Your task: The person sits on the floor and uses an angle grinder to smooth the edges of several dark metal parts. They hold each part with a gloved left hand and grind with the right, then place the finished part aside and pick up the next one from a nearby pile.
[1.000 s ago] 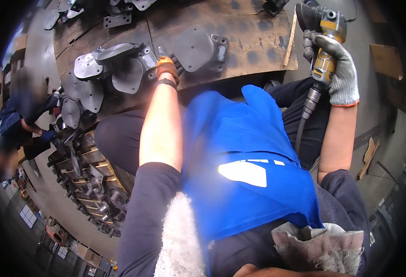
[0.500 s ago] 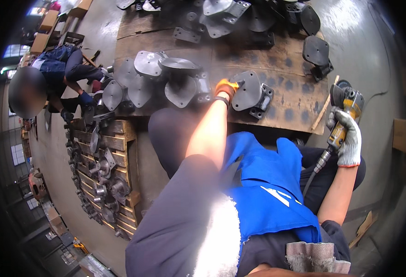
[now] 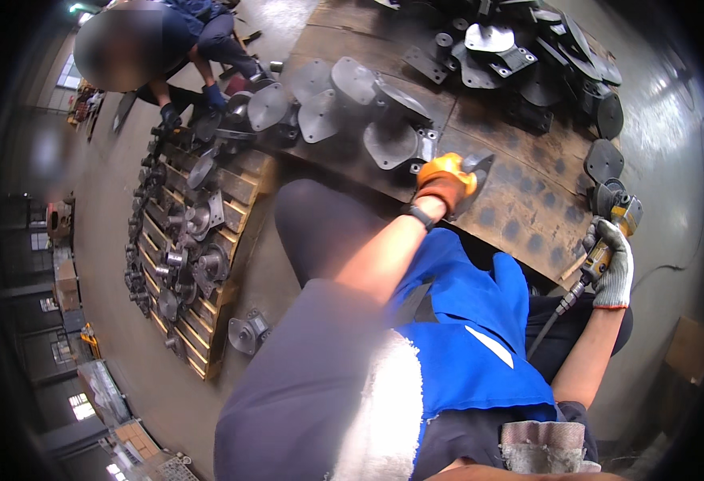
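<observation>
My left hand (image 3: 443, 178), in an orange and yellow glove, is closed on a dark metal flange plate (image 3: 481, 170) at the near edge of the wooden table. The plate is tipped up and seen almost edge-on; my glove hides part of it. My right hand (image 3: 615, 268), in a white knitted glove, grips a yellow air-powered angle grinder (image 3: 598, 258) off the table's right end. A hose runs down from the grinder's handle. Its disc (image 3: 607, 197) is beside a flange plate (image 3: 605, 162) at the table's right edge.
Several similar metal parts (image 3: 390, 144) stand left of my left hand, and more are heaped at the table's far side (image 3: 490, 38). A slatted pallet (image 3: 244, 188) with metal parts is at left. Another person (image 3: 199, 32) crouches beyond it. One part (image 3: 248, 332) lies on the floor.
The view has swung, shifting the table rightward. The flange plate under my left hand has gone from showing its broad face to being tipped edge-on. My right hand still holds the grinder.
</observation>
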Available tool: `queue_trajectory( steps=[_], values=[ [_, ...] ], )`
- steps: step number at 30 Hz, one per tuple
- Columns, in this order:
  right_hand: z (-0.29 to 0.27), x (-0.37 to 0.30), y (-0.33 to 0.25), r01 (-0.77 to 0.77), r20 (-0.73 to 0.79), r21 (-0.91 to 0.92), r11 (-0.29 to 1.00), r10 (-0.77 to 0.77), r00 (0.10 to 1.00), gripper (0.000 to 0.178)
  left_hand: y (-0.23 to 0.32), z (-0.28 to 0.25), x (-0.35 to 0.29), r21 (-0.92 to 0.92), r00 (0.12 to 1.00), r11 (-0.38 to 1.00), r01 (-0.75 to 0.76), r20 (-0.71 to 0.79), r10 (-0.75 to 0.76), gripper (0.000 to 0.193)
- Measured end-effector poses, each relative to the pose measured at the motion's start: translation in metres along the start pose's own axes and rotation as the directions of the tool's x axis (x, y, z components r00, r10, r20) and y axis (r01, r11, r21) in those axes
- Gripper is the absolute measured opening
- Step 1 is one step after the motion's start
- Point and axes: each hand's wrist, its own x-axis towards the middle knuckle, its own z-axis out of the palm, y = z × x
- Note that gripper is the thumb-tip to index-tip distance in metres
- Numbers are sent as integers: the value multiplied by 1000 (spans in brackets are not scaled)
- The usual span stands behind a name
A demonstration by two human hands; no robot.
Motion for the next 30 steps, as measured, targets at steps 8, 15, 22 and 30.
queue_trajectory(
  steps=[8,15,22,30],
  values=[
    [-17,11,5,32,-6,14,999,-32,999,23,-102,-196,7,133,912,910,393,-185,-367,48],
    [1,2,6,11,-67,1,1000,-11,998,23,-193,-289,93,338,859,829,445,-422,-289,62],
    [10,12,12,-48,-180,-3,999,46,983,20,-291,-288,232,235,757,756,611,-453,-471,67],
    [-13,10,14,-40,-380,2,999,37,924,25,-423,-263,321,360,738,656,663,-462,-492,68]
  ],
)
